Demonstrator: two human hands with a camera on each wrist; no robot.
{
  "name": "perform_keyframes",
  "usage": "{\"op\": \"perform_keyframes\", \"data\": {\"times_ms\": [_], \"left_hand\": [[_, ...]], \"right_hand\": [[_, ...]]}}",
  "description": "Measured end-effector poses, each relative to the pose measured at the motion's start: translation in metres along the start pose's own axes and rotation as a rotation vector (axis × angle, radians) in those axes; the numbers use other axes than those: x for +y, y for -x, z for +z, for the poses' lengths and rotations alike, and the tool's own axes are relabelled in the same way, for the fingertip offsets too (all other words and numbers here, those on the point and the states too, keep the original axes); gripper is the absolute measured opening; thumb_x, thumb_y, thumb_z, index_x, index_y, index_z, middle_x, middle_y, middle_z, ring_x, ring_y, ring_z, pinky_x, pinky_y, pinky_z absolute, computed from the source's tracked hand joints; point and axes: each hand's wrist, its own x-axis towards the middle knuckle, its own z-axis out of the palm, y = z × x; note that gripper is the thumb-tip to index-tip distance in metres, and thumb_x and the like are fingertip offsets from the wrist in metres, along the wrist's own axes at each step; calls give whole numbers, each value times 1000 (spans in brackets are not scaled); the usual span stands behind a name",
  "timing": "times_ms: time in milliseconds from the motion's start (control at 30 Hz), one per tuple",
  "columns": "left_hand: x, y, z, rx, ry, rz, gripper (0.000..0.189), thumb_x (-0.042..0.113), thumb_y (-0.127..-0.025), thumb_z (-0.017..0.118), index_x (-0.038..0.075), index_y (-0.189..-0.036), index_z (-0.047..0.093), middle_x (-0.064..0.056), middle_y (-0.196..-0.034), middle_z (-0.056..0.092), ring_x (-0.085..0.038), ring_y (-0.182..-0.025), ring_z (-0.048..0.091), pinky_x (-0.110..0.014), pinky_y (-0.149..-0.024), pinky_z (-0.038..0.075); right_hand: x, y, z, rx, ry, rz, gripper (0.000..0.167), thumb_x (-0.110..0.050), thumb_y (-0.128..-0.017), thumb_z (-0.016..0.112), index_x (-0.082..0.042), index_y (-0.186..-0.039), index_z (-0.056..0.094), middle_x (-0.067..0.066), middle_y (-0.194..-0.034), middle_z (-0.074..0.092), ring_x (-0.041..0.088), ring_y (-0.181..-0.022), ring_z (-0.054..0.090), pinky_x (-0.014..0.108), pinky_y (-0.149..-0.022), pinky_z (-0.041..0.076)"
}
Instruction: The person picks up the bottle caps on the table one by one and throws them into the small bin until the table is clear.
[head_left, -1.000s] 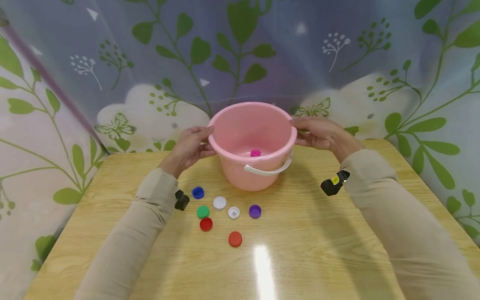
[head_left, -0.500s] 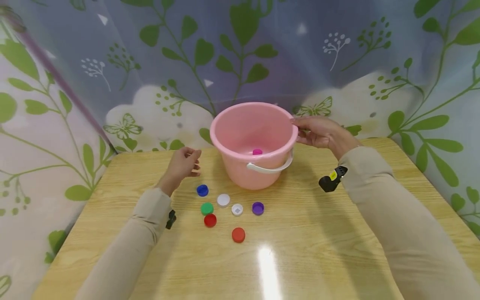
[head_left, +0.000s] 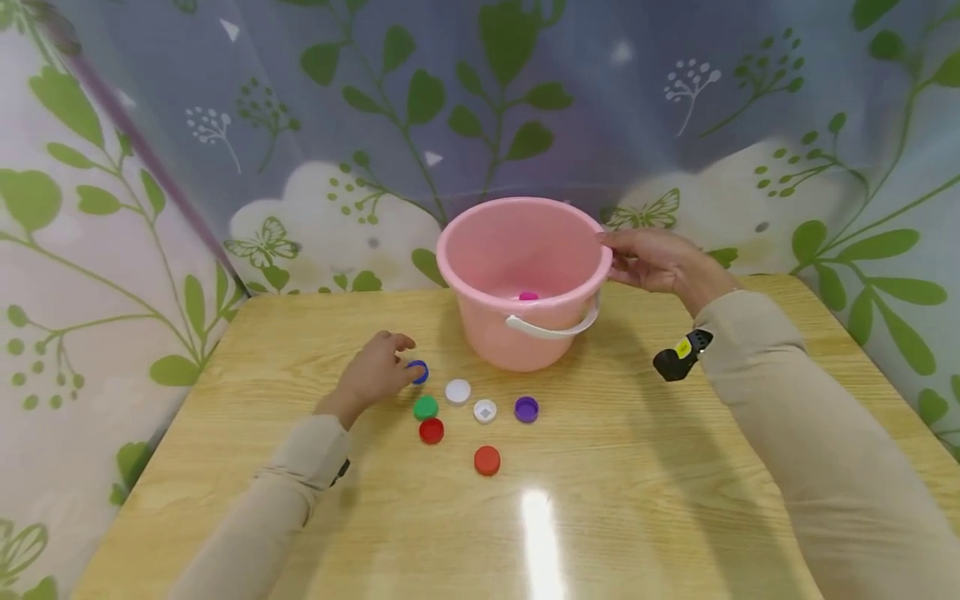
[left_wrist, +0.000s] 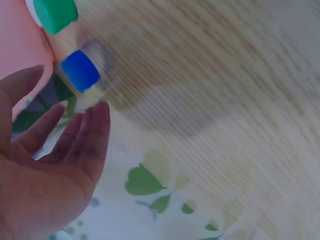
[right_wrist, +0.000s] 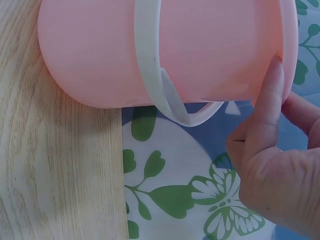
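Note:
My right hand [head_left: 656, 260] pinches the rim of a pink bucket [head_left: 487, 329] at its right side. In the right wrist view, its fingers [right_wrist: 270, 95] lie just under the rim, by the bucket's white handle [right_wrist: 149, 45]. My left hand [head_left: 373, 368] reaches over a blue bottle cap [head_left: 422, 372] on the table, left of the bucket. The left wrist view has its fingers [left_wrist: 100, 130] and thumb spread apart beside the blue cap, with nothing between them. Inside the bucket, at the bottom, lies a bright pink cap [head_left: 528, 296].
Several other caps lie on the wooden table [head_left: 637, 500]: a green cap [head_left: 425, 407], a dark red cap [head_left: 431, 431], a red cap [head_left: 487, 460], a purple cap [head_left: 527, 409] and two white ones. A leaf-patterned curtain [head_left: 300, 192] hangs behind the table.
My left hand has let go of the bucket's left rim and come down towards me to the blue cap. My right hand stays on the rim. The head view has shifted slightly.

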Motion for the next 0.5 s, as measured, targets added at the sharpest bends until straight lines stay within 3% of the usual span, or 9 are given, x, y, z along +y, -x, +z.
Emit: {"op": "perform_keyframes", "data": {"times_ms": [100,200,500], "left_hand": [[7,2,3,-16,-133,39,43,25,-89,67,-2,-122,59,-19,-119,54,-32,-100,59,-45,-87,50],[10,1,6,-40,-205,53,37,21,-88,68,0,-118,63,-18,-115,58,-32,-100,59,-46,-86,50],[9,-8,9,-66,-187,42,30,18,-84,73,1,-109,68,-12,-99,66,-26,-89,59,-43,-82,50]], "right_hand": [[1,2,-1,-10,-2,0,13,-16,-94,62,-3,-90,64,6,-89,51,12,-69,59,22,-68,56],[2,2,-3,-7,0,2,13,-16,-94,61,-3,-92,63,7,-88,53,13,-69,60,22,-68,56],[3,1,-3,4,12,-19,14,-16,-94,62,-3,-98,63,6,-88,54,13,-71,60,23,-69,56]]}}
